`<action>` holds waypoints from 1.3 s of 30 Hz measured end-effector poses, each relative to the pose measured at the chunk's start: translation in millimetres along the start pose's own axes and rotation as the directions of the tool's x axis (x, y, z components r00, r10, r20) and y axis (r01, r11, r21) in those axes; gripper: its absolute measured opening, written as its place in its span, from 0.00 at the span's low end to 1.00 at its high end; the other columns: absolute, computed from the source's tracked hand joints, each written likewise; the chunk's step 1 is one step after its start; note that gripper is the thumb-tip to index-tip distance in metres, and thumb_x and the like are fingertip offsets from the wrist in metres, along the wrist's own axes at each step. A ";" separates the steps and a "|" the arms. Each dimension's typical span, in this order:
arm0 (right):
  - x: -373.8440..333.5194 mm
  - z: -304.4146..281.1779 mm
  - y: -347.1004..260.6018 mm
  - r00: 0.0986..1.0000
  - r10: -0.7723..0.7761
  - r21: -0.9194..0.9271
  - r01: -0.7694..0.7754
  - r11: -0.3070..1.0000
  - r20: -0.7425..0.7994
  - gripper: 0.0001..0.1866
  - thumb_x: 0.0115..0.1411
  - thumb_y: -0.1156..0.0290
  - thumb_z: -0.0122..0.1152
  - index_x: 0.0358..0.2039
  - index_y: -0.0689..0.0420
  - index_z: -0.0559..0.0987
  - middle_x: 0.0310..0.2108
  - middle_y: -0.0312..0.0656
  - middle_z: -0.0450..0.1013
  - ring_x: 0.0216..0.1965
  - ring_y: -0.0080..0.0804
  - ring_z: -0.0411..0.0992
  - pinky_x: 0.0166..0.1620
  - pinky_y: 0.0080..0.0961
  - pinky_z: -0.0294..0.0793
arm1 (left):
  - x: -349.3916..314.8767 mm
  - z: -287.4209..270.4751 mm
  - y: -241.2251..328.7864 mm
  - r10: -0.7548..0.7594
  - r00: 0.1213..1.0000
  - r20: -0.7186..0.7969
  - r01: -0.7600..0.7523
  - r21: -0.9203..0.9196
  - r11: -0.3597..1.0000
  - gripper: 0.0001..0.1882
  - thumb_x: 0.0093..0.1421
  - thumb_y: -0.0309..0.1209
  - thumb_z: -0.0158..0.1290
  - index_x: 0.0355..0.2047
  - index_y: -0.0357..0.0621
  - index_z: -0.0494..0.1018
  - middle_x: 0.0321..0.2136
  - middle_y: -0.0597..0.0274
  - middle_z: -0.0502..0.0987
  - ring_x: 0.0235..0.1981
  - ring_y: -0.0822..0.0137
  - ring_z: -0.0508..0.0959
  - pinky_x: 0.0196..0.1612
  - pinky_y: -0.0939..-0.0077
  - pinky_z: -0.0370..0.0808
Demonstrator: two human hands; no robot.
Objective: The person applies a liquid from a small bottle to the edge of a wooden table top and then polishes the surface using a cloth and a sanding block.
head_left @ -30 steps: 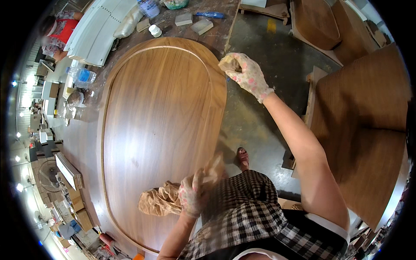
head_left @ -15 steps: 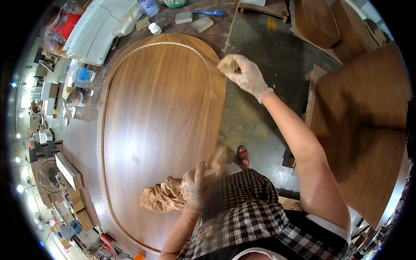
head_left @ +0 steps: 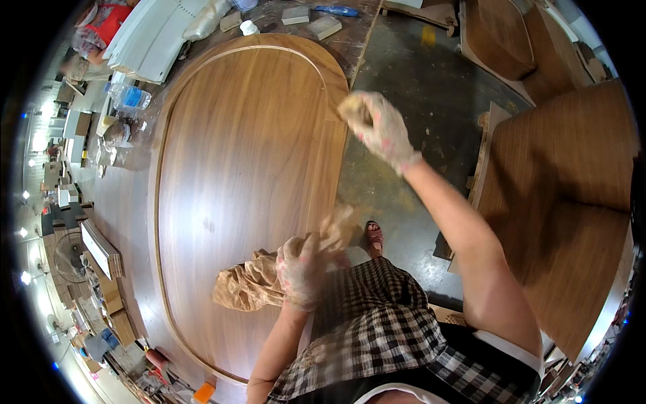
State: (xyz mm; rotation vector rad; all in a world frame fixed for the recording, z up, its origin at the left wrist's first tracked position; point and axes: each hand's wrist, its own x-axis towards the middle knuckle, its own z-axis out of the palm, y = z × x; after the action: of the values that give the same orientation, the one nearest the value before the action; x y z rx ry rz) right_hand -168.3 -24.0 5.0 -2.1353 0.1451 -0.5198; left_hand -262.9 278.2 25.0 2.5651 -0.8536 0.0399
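Observation:
A large oval-ended wooden panel (head_left: 235,155) with a thin grooved border lies on the workbench in front of me. At its near right, my left hand (head_left: 299,273), in a light patterned glove, is closed on a crumpled brown cloth (head_left: 249,283). Part of the cloth rests on the panel, and a blurred end sticks out past the hand. My right hand (head_left: 382,131), gloved the same way, is bent round a small tan pad (head_left: 352,109) at the panel's far right edge. Motion blur hides whether it is sandpaper or a sponge.
Beyond the panel lie grey blocks (head_left: 325,27), a blue-handled tool (head_left: 336,11) and a white bottle (head_left: 249,27). A plastic water bottle (head_left: 131,97) lies at the left. Curved wooden pieces (head_left: 558,202) stand on the right. A person in red (head_left: 108,27) is at the far left.
The panel sits slightly higher in view. My right hand stays by the far right edge with the pad, slightly lower along it. My left hand still grips the cloth, its loose end blurred.

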 end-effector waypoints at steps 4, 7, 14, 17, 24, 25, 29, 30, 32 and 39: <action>-97.9 13.3 -35.9 0.992 -0.100 0.014 0.100 0.995 0.080 0.20 0.55 0.70 0.70 0.48 0.54 0.77 0.44 0.42 0.77 0.46 0.32 0.77 0.48 0.30 0.79 | -22.8 -14.2 -4.4 -0.041 0.995 -0.093 0.032 -0.097 0.995 0.11 0.55 0.31 0.60 0.37 0.41 0.76 0.39 0.51 0.75 0.41 0.48 0.73 0.45 0.55 0.70; -87.0 5.9 -41.3 0.996 -0.044 0.193 0.028 0.981 0.083 0.18 0.56 0.70 0.68 0.48 0.52 0.78 0.43 0.41 0.77 0.42 0.31 0.77 0.44 0.31 0.79 | -42.0 -24.1 -11.4 -0.105 0.993 -0.045 0.096 -0.155 0.983 0.09 0.52 0.34 0.59 0.27 0.42 0.75 0.35 0.53 0.75 0.38 0.50 0.72 0.42 0.56 0.69; -62.7 24.5 -26.2 0.974 -0.227 -0.107 0.226 0.968 0.007 0.18 0.52 0.75 0.64 0.45 0.53 0.77 0.42 0.44 0.75 0.46 0.44 0.74 0.51 0.41 0.73 | -90.2 -26.6 -12.2 -0.309 0.941 -0.140 0.296 -0.105 0.949 0.13 0.49 0.26 0.59 0.38 0.45 0.78 0.31 0.54 0.75 0.34 0.50 0.73 0.39 0.57 0.70; -136.5 30.5 -52.2 0.975 -0.163 0.073 0.154 0.985 0.148 0.16 0.53 0.75 0.65 0.43 0.54 0.77 0.42 0.41 0.76 0.47 0.38 0.75 0.50 0.37 0.75 | -111.6 -24.9 -18.0 -0.331 0.936 -0.118 0.328 -0.051 0.943 0.16 0.52 0.26 0.59 0.43 0.47 0.78 0.30 0.54 0.76 0.34 0.50 0.74 0.39 0.56 0.71; -52.4 23.9 -29.3 0.981 -0.188 -0.262 0.169 0.950 -0.052 0.10 0.58 0.70 0.61 0.42 0.53 0.77 0.41 0.42 0.75 0.43 0.36 0.75 0.49 0.36 0.75 | -111.4 -6.6 -19.2 -0.298 0.944 -0.143 0.286 -0.100 0.953 0.11 0.54 0.27 0.61 0.39 0.49 0.79 0.31 0.56 0.76 0.35 0.51 0.75 0.41 0.58 0.71; -64.0 27.4 -30.7 0.982 -0.187 -0.252 0.174 0.952 -0.026 0.10 0.58 0.69 0.61 0.42 0.52 0.77 0.41 0.41 0.75 0.43 0.36 0.75 0.49 0.36 0.75 | -112.9 -6.8 -19.9 -0.298 0.944 -0.143 0.282 -0.124 0.951 0.11 0.54 0.28 0.61 0.39 0.49 0.79 0.31 0.56 0.77 0.35 0.51 0.75 0.40 0.58 0.71; -152.9 29.7 -71.4 0.962 -0.213 -0.049 0.224 0.973 0.168 0.15 0.54 0.71 0.67 0.43 0.52 0.80 0.44 0.44 0.76 0.48 0.42 0.75 0.53 0.37 0.74 | -126.2 -12.6 -24.4 -0.291 0.944 -0.153 0.266 -0.165 0.950 0.08 0.54 0.28 0.62 0.35 0.44 0.78 0.31 0.56 0.77 0.35 0.51 0.75 0.40 0.59 0.71; -183.2 32.7 -76.6 0.954 -0.119 0.035 0.113 0.993 0.275 0.17 0.54 0.69 0.69 0.45 0.54 0.79 0.44 0.43 0.76 0.49 0.39 0.76 0.54 0.35 0.75 | -130.9 -13.9 -27.4 -0.282 0.947 -0.155 0.253 -0.181 0.950 0.07 0.54 0.26 0.62 0.34 0.42 0.78 0.31 0.55 0.77 0.35 0.51 0.76 0.41 0.59 0.71; -201.2 27.6 -93.5 0.926 -0.112 0.149 0.061 0.987 0.362 0.15 0.58 0.67 0.66 0.46 0.50 0.79 0.46 0.39 0.76 0.48 0.34 0.75 0.54 0.34 0.76 | -149.5 -19.8 -37.8 -0.236 0.956 -0.173 0.204 -0.182 0.962 0.07 0.53 0.26 0.63 0.30 0.41 0.76 0.29 0.55 0.76 0.33 0.50 0.75 0.39 0.59 0.71; -83.0 32.0 -43.7 0.995 -0.033 -0.111 0.022 0.994 -0.094 0.10 0.60 0.62 0.64 0.39 0.51 0.79 0.39 0.42 0.77 0.43 0.38 0.76 0.48 0.35 0.75 | -203.0 -45.8 -83.0 -0.267 0.941 -0.206 0.232 -0.180 0.956 0.11 0.49 0.27 0.65 0.27 0.43 0.71 0.29 0.53 0.75 0.33 0.48 0.74 0.38 0.56 0.70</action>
State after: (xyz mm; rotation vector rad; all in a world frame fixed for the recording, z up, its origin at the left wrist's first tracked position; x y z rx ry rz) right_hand -234.0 50.0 -1.5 -2.2224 0.2024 -0.6437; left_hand -374.5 471.1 1.2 2.4436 -0.4232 0.1813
